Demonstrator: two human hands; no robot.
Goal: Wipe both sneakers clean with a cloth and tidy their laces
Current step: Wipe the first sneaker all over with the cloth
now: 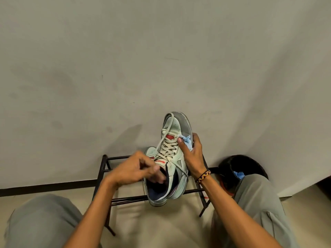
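Against a grey wall (125,59), above the metal shoe rack's (105,164) front rail, wiping is proceeding. Right hand (193,154) is pinching the blue cloth (187,141) against the raised sneaker (172,149); left hand (136,169), fingers curled, is gripping its collar. Lace (165,129) tidying likely follows.

One head-worn wide-angle view looks forward and down, close over the wall (125,59) and floor (152,226)

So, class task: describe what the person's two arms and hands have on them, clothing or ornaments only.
Both forearms are bare, with no sleeves in view. The right wrist carries a braided bracelet in dark, yellow and red strands. The left hand and right hand show no gloves, and no rings are visible.
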